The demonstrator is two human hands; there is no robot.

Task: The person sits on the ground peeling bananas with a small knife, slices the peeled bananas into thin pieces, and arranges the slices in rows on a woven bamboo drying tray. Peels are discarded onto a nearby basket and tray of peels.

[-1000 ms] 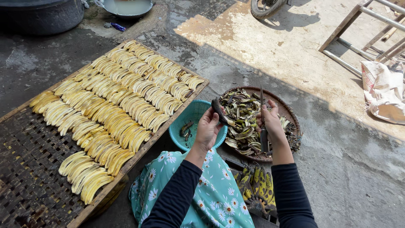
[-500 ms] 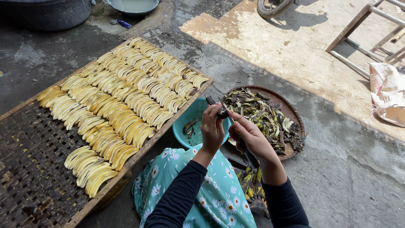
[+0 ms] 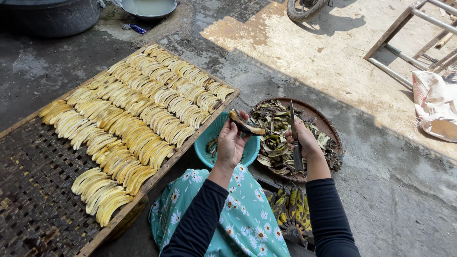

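Hands parted, left hand (image 3: 232, 144) holding banana (image 3: 246, 125), right hand (image 3: 305, 140) knife (image 3: 295, 138)

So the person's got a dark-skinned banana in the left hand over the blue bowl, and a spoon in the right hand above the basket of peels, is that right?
Not quite. The head view shows the right hand holding a knife, blade pointing up, not a spoon. The rest stands: the left hand holds the dark-skinned banana over the blue bowl, and the right hand is above the basket of peels.
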